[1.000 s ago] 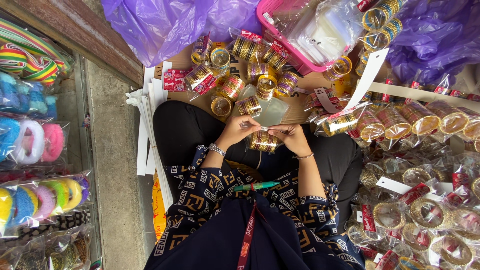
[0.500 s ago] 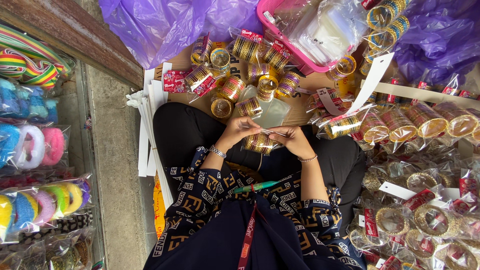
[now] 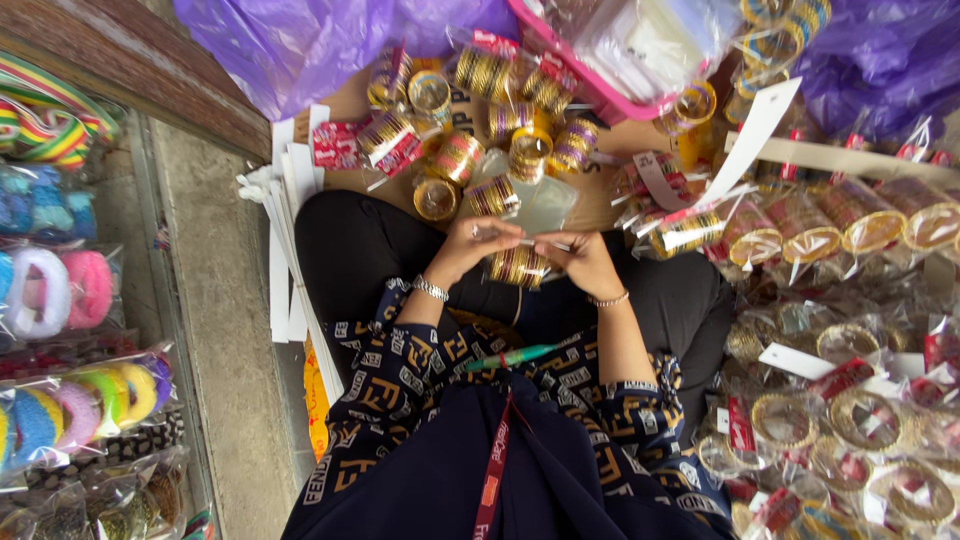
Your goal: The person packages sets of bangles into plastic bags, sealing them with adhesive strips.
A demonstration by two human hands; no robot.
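Bare concrete floor [image 3: 225, 330] well left of the fingers, edged by a brown wooden beam [image 3: 130, 75] running diagonally at upper left. Cardboard sheet [image 3: 590, 205] spread just beyond the fingertips, purple plastic [image 3: 300, 50] bunched farther off. Even daylight throughout.

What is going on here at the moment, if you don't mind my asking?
A person sits cross-legged among packets of bangles. The left hand and right hand pinch the top edge of a clear bag holding a gold bangle set over the lap. More bagged bangles lie ahead on cardboard, with a pink basket of empty bags beyond.
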